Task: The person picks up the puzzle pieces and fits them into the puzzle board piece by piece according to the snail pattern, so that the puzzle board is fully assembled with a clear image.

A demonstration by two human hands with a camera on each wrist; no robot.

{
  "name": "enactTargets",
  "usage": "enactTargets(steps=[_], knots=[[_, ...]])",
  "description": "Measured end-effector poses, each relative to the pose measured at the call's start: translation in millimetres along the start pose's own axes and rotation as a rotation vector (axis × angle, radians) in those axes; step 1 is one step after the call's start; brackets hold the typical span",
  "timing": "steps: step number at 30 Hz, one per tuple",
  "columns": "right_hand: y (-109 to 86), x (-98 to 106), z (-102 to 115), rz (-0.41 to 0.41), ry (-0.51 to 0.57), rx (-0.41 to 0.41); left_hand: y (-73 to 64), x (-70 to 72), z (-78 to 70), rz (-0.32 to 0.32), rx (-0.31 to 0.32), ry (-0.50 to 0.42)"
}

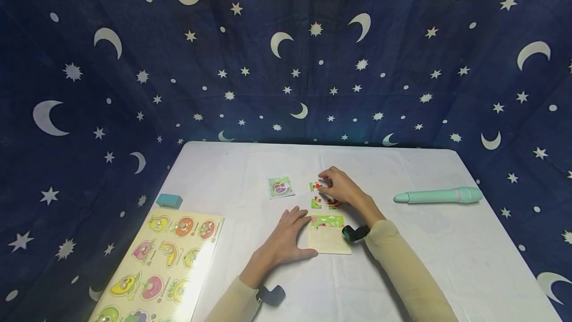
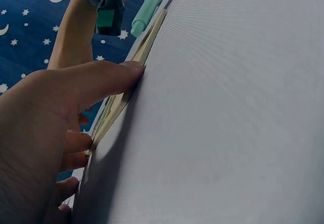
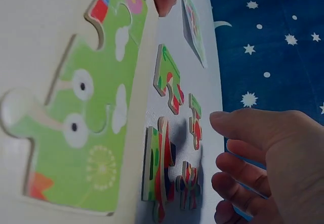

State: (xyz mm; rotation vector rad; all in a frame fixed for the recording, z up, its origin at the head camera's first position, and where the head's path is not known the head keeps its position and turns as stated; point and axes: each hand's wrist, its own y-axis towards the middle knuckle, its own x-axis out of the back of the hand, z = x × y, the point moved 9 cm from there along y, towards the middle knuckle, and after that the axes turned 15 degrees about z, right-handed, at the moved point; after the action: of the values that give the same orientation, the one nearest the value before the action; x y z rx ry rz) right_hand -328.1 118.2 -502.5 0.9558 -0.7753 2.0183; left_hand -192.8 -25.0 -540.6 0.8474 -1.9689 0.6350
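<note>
A square wooden puzzle board [image 1: 329, 242] lies on the table, its far strip filled with joined green pieces [image 3: 96, 112] bearing eyes and clouds. My left hand [image 1: 288, 236] is spread at the board's near left corner, fingers along the left edge and thumb [image 2: 109, 79] at the near edge. Beyond the board lie several loose jigsaw pieces, among them a green-and-red one [image 3: 168, 79], a larger one [image 3: 159, 165] and a small one [image 3: 195, 122]. My right hand [image 1: 340, 186] is over the far pieces, fingers loosely bent with nothing visible between them.
A small picture card [image 1: 281, 187] lies left of the pieces. At the left are a fruit peg puzzle [image 1: 149, 267] and a teal block [image 1: 169, 201]. A mint-green microphone-shaped object [image 1: 438, 196] lies at the right. A starry curtain [image 1: 286, 63] hangs behind the white table [image 1: 241, 163].
</note>
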Motion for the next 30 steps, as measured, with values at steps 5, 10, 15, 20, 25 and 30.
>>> enactTargets(steps=[5, 10, 15, 20, 25, 30], knots=[[10.0, -2, -3, 0.042, -0.024, -0.032, 0.1, 1.1, -0.9, -0.003, -0.008, 0.007], [18.6, -6, -4, 0.089, -0.042, -0.061, -0.3, 2.1, -1.2, -0.007, -0.010, 0.004], [23.6, -11, -6, 0.133, -0.055, -0.104, 0.0, 0.7, -0.9, -0.006, -0.007, 0.011], [26.6, -14, -4, 0.154, -0.069, -0.102, -0.6, 1.4, -1.4, -0.015, -0.011, 0.018], [28.4, -14, -1, 0.163, -0.077, -0.072, -1.2, 2.3, -2.4, -0.019, -0.014, 0.018], [29.3, -15, -3, 0.157, -0.056, -0.084, -1.2, 2.3, -2.5, -0.018, -0.014, 0.019]])
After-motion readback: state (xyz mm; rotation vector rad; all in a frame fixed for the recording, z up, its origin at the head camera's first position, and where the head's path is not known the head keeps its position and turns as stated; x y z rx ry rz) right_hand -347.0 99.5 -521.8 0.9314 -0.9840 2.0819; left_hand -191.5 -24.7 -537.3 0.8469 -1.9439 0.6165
